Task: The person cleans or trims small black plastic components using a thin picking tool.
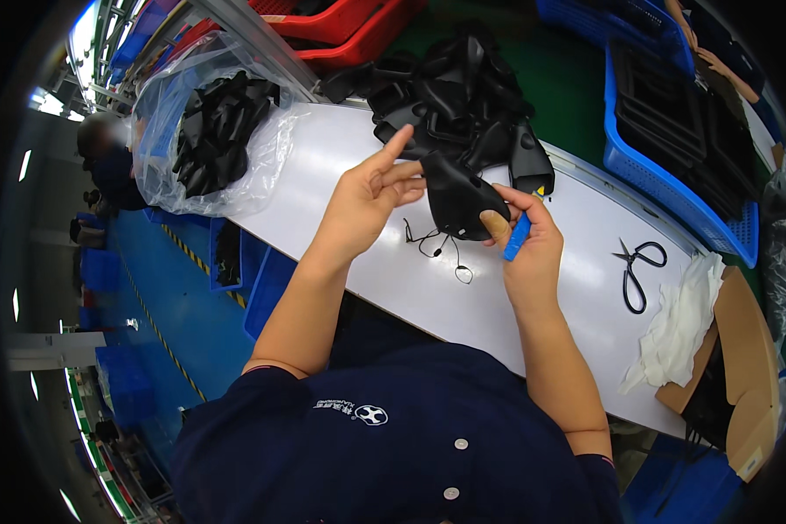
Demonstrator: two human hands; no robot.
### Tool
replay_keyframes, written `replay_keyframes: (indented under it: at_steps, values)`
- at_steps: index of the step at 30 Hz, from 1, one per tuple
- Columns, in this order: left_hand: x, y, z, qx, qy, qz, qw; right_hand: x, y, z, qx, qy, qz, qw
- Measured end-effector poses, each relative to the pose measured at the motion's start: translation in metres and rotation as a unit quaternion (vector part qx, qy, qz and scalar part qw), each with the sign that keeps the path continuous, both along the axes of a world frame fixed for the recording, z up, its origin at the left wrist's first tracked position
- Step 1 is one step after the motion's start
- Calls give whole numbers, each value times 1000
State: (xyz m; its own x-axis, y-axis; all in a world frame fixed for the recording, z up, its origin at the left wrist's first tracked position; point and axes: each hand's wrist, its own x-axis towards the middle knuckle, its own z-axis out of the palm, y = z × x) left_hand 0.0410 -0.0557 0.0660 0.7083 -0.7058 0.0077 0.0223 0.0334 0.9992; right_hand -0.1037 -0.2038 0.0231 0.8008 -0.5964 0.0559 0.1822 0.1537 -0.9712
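My right hand point(528, 240) grips a black, smooth, curved moulded piece point(457, 199) by its right edge, the thumb pressed on its face. The thumb seems to have a tan covering. A slim blue-handled tool point(516, 237) is also held in this hand; its working end is hidden. At the piece's left side, my left hand point(367, 203) is open with its fingers stretched out, their tips close to or touching its edge. Just below lie thin black cords point(438, 249) with small beads and a loop. Black-handled scissors point(639, 272) rest open farther right.
Beyond my hands rises a pile of black moulded pieces point(450, 96). A clear plastic bag point(162, 166) of black pieces stands left on the white table point(585, 349). At right are a white cloth point(672, 327), cardboard box point(747, 349) and blue crate point(672, 205). Another person's hand point(725, 70) shows there.
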Motion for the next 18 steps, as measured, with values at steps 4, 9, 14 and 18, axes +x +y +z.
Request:
replay_keyframes:
  at_steps: [4, 9, 14, 18]
  values:
    - [13, 14, 4, 70, -67, 130, 987, 2, -22, 3, 15, -9, -58, 998]
    - [-11, 11, -7, 150, -70, 99, 981, 4, -20, -2, 80, -25, -31, 996]
    - [-19, 0, -21, 101, -97, 40, 989, 4, -16, -6, 89, -20, -12, 996]
    - [-25, -11, -16, 86, -141, 22, 986, 2, -8, -7, 60, -11, 9, 998]
